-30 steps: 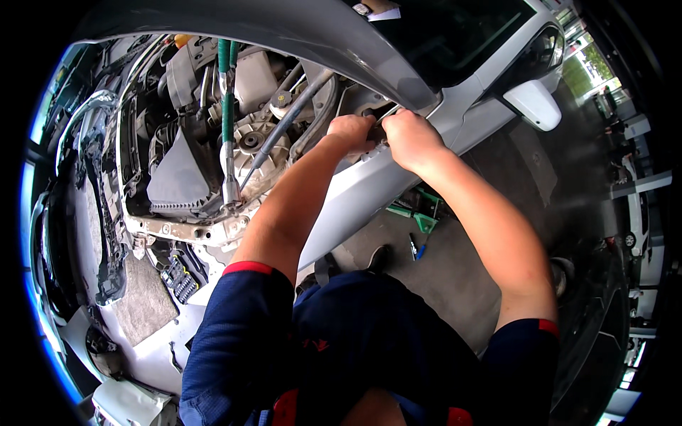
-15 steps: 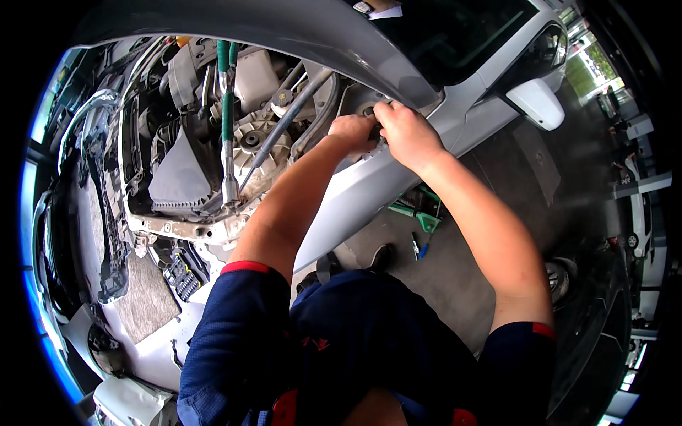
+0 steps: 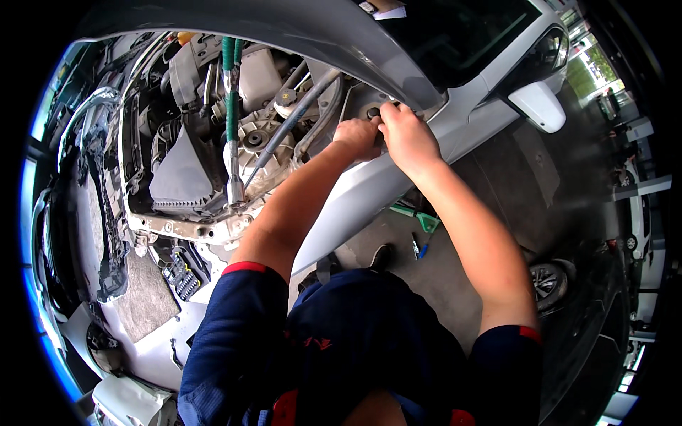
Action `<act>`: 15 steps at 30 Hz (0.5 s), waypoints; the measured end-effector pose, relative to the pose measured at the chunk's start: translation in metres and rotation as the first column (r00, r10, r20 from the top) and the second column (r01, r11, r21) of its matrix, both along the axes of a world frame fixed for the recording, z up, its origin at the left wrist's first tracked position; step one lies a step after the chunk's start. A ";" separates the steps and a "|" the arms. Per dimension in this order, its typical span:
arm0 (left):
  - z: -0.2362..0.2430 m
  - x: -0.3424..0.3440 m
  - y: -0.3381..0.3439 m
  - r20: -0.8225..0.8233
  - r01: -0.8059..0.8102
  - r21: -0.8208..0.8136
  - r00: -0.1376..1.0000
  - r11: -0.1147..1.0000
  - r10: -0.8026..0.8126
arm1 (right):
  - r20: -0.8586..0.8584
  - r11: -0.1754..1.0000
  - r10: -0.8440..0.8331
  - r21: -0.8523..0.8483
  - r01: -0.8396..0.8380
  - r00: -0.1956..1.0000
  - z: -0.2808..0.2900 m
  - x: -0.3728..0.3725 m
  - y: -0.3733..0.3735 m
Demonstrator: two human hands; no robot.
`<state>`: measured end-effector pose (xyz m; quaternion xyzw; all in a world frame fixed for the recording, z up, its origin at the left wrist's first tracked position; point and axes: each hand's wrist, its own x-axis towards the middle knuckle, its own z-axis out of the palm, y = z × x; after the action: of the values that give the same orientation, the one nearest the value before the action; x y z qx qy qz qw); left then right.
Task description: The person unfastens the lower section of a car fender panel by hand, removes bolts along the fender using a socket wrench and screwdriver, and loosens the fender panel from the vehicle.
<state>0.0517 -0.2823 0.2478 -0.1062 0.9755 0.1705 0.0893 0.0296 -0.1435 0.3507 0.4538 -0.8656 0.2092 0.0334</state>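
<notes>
Over the fender side of the open engine bay, my left hand (image 3: 359, 138) and my right hand (image 3: 412, 144) meet with fingers curled. A small dark part shows between them, but the fingers cover most of it and I cannot tell its kind. Just past the fingertips is a round black cap (image 3: 373, 112) at the bay's edge. Below both hands runs the silver-grey fender (image 3: 355, 199). The raised hood (image 3: 298, 32) arches above them.
Green-sleeved struts (image 3: 232, 106) and a grey bar (image 3: 295, 117) cross the engine bay. A black airbox cover (image 3: 182, 177) lies left. On the floor are a socket set (image 3: 183, 275), a green stand (image 3: 428, 222) and a blue-handled tool (image 3: 420, 248). The side mirror (image 3: 538, 106) juts out right.
My right forearm and elbow have swung inward to the left, baring more of the wheel behind. My hands have shifted slightly and remain together at the same spot.
</notes>
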 end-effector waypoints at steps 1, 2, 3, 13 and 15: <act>-0.003 0.000 0.000 -0.052 0.001 0.010 0.999 1.000 0.000 | -0.003 1.000 -0.002 -0.001 0.002 1.000 -0.001 -0.001 0.004; -0.006 0.000 -0.001 -0.104 0.002 0.019 0.995 1.000 0.000 | 0.005 0.999 -0.012 0.044 0.012 1.000 -0.005 -0.004 0.009; -0.005 -0.001 0.001 -0.140 0.007 0.021 0.990 1.000 -0.004 | 0.013 0.996 -0.028 0.091 0.026 1.000 -0.006 -0.007 0.016; -0.010 0.001 -0.005 -0.183 -0.030 0.137 0.982 0.990 0.055 | 0.190 0.996 0.028 -0.094 -0.010 0.981 -0.015 -0.019 -0.015; -0.008 0.000 -0.004 -0.186 -0.056 0.143 0.979 0.988 0.082 | -0.110 0.990 -0.051 -0.135 0.036 0.993 -0.022 -0.016 -0.022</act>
<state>0.0520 -0.2866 0.2398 -0.1167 0.9613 0.2496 -0.0037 0.0134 -0.1655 0.3286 0.4425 -0.8562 0.2396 0.1174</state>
